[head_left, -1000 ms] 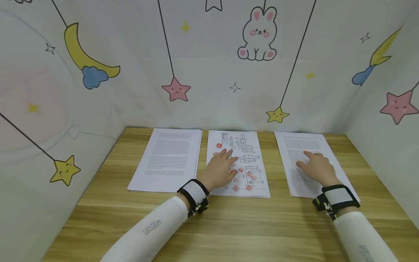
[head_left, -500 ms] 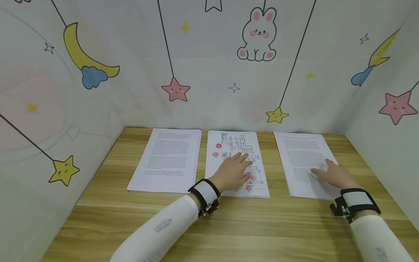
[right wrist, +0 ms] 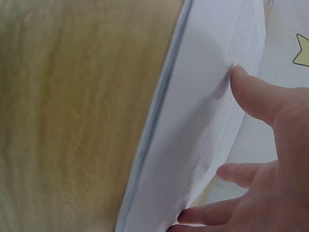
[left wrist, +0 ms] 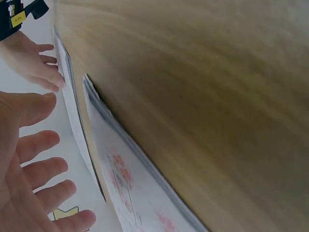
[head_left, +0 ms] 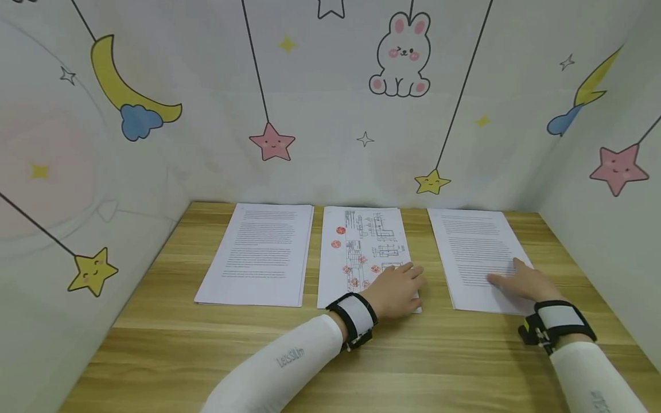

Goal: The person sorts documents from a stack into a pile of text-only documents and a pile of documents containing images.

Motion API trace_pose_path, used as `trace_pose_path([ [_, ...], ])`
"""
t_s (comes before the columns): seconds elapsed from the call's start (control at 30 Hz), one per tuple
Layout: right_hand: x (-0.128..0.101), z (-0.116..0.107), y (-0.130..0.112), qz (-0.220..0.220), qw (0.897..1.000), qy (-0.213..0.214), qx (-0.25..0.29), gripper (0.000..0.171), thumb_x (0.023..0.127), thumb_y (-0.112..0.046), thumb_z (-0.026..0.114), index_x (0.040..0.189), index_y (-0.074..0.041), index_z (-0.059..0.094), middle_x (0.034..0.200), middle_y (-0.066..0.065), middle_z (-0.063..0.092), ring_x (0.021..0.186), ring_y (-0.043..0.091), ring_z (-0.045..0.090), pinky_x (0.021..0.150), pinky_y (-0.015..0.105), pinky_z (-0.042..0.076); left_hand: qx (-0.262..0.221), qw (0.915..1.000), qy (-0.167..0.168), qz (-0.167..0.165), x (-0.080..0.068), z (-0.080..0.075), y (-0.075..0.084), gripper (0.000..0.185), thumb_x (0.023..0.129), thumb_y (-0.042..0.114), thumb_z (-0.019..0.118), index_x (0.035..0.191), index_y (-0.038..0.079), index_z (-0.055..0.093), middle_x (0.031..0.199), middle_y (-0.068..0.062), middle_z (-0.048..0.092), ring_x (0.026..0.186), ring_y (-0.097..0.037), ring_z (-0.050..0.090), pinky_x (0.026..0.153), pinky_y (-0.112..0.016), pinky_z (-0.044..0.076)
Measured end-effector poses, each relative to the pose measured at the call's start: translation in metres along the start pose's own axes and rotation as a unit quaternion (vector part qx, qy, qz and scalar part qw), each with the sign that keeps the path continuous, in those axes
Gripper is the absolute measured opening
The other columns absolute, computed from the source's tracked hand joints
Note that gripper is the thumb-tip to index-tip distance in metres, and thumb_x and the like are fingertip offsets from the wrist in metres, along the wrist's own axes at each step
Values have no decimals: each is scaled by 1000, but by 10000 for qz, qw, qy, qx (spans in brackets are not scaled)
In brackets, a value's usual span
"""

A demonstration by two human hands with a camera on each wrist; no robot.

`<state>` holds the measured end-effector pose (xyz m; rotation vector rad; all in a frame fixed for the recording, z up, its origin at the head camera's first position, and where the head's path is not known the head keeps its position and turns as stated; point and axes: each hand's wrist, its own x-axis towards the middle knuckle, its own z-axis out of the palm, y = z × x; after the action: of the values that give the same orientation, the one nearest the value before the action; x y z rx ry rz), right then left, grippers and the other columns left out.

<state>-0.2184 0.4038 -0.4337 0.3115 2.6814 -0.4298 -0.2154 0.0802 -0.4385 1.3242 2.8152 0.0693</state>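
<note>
Printed text (head_left: 477, 246) seemingly too small.

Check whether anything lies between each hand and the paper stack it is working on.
Nothing visible does. The left hand rests directly on the near right corner of the middle stack, the one with diagrams and red stamps. The right hand lies flat on the right text stack, fingers straight.
</note>
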Motion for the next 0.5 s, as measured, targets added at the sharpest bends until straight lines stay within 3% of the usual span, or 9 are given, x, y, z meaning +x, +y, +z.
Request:
trace_pose_path([
  [0.2, -3, 4, -3, 71, 9999, 137, -69, 114, 92, -65, 51, 145, 25, 6, 144, 53, 15, 133, 68, 22, 108, 73, 30, 103, 9996, 32, 252, 9, 13, 20, 43, 99, 45, 55, 136, 25, 58, 148, 6, 51, 142, -14, 43, 108, -34, 46],
  [0.5, -4, 9, -5, -40, 9992, 378, -83, 108, 92, -59, 54, 144, 26, 14, 143, 52, 20, 131, 67, 26, 107, 72, 32, 138, 9987, -393, 296, 18, 19, 40, 49, 99, 49, 52, 145, 31, 50, 155, 11, 43, 147, -10, 36, 116, -32, 38],
])
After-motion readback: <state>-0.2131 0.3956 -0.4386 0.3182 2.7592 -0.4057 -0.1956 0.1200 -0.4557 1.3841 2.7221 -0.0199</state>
